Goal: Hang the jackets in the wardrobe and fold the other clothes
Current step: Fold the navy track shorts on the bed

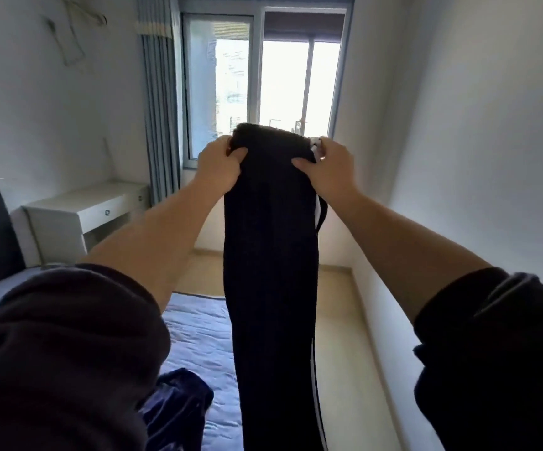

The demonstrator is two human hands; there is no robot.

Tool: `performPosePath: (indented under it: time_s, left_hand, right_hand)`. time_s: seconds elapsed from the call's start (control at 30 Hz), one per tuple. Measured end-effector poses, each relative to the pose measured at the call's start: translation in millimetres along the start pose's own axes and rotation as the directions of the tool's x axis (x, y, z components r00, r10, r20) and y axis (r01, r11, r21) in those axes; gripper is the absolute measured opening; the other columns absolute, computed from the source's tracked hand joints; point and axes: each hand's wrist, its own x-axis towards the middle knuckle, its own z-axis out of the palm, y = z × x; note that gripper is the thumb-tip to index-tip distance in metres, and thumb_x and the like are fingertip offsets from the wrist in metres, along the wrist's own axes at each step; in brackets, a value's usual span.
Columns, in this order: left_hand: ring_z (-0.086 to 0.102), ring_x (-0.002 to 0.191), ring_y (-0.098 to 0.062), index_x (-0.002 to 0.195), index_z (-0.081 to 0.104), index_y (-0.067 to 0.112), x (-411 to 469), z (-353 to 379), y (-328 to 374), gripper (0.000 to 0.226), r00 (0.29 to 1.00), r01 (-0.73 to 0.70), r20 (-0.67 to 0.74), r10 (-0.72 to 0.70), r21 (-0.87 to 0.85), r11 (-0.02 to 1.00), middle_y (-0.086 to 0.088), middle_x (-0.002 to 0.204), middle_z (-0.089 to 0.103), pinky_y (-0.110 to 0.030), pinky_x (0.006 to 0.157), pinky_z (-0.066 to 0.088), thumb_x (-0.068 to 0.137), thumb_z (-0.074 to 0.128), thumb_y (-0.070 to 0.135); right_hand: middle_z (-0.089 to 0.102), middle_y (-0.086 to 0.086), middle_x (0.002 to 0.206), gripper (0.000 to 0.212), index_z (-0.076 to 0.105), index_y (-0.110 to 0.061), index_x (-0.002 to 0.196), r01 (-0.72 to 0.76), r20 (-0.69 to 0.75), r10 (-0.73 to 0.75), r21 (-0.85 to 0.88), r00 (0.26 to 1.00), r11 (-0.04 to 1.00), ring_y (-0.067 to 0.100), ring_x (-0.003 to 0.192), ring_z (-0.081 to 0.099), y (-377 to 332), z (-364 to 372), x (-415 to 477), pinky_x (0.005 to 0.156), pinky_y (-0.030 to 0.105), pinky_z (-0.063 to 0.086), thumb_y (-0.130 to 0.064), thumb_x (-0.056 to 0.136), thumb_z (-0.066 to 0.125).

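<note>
Dark trousers (270, 271), perhaps track pants, between left hand (219, 167) and right hand (332, 170), each grip clamped on them.

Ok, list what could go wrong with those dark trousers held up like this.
1. The left hand and right hand grip only the top edge of the dark trousers; a slip of either could drop them partly onto the floor.
2. The crumpled blue garment lies on the bed below; laying the trousers on it may spoil the fold.
</note>
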Motion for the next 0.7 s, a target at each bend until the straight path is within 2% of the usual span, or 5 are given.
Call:
performPosePath:
  time_s: [0.1, 0.2, 0.33, 0.47, 0.7]
  left_hand:
    - [0.062, 0.105, -0.025, 0.121, 0.055, 0.007, -15.9, 2.7, -3.0, 0.028, 1.000, -0.011, 0.003, 0.011, -0.071, 0.997, -0.011, 0.117, 0.062, -0.046, 0.094, 0.052, 0.097, 0.049, 0.020]
    - [0.060, 0.107, -0.028, 0.122, 0.053, 0.006, -45.6, 4.6, -17.7, 0.027, 0.998, -0.016, 0.059, 0.019, -0.053, 0.998, -0.011, 0.116, 0.061, -0.049, 0.096, 0.049, 0.098, 0.046, 0.017]
    - [0.058, 0.106, -0.038, 0.114, 0.053, 0.003, -103.5, 1.6, -50.0, 0.019, 0.983, 0.022, 0.182, -0.012, -0.052, 0.998, -0.022, 0.111, 0.060, -0.058, 0.099, 0.043, 0.098, 0.045, 0.008]
    - [0.059, 0.103, -0.031, 0.105, 0.054, 0.009, -199.0, -14.1, -92.0, 0.014, 0.955, 0.091, 0.290, -0.057, -0.103, 0.991, -0.013, 0.104, 0.061, -0.052, 0.097, 0.046, 0.095, 0.048, 0.001]
    - [0.057, 0.088, -0.019, 0.098, 0.056, 0.015, -428.9, -73.0, -181.8, 0.015, 0.828, 0.285, 0.473, -0.302, 0.110, 0.952, -0.006, 0.093, 0.062, -0.035, 0.079, 0.044, 0.091, 0.054, 0.002]
  right_hand:
    - [0.052, -0.009, 0.074, 0.024, 0.056, -0.012, 0.085, 0.021, 0.023, -0.022, 0.014, 1.000, 1.000, 0.013, 0.075, 0.053, 0.1, -9.4, -12.9, 0.072, 0.022, 0.041, -0.028, 0.083, 0.073]
    - [0.046, -0.014, 0.065, 0.032, 0.047, -0.015, 0.071, 0.007, 0.045, -0.008, 0.008, 0.999, 1.000, 0.003, 0.062, 0.045, 2.0, -11.5, -47.4, 0.062, 0.011, 0.036, -0.027, 0.082, 0.074]
    - [0.040, -0.014, 0.056, 0.043, 0.038, -0.019, 0.061, -0.052, 0.047, 0.051, 0.024, 0.998, 0.998, 0.002, 0.053, 0.036, 0.2, -11.1, -122.6, 0.055, 0.011, 0.032, -0.024, 0.078, 0.077]
    - [0.052, -0.004, 0.061, 0.031, 0.054, -0.007, 0.074, -0.188, 0.097, 0.192, -0.040, 0.977, 0.981, 0.014, 0.059, 0.044, -6.2, -7.3, -230.8, 0.056, 0.018, 0.034, -0.027, 0.075, 0.077]
    - [0.063, 0.001, 0.073, 0.020, 0.062, -0.017, 0.079, -0.507, 0.291, 0.520, -0.127, 0.803, 0.853, 0.023, 0.068, 0.055, -44.8, 18.2, -492.0, 0.061, 0.030, 0.038, -0.025, 0.074, 0.080]
